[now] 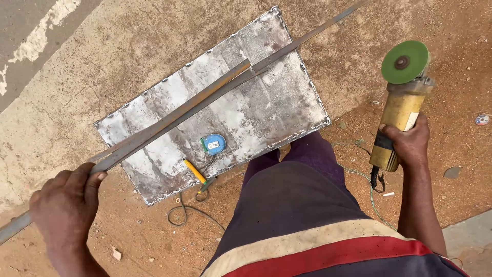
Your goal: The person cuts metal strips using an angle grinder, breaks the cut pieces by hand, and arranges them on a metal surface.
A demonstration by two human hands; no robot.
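Two long metal strips point(205, 102) lie across a metal sheet point(266, 118) on the sandy ground point(128, 41), running diagonally from lower left to upper right; the sheet works as a flat bench that keeps them off the dirt. The left hand point(66, 205) is wrapped around the near end of the longer strip, fingers closed w/ thumb on top, prob. to steady or shift it. The right hand point(407, 143) is closed on the yellow body of an angle grinder point(400, 102), held out to the side, green disc point(405, 62) facing up & well apart from the strips and the legs, so nothing is being cut. A blue tape measure point(213, 144) and a yellow-handled tool point(195, 171) sit on the sheet just beside the strips, near the edge, w/in easy reach. The grinder's cord point(371, 190) trails on the sand.
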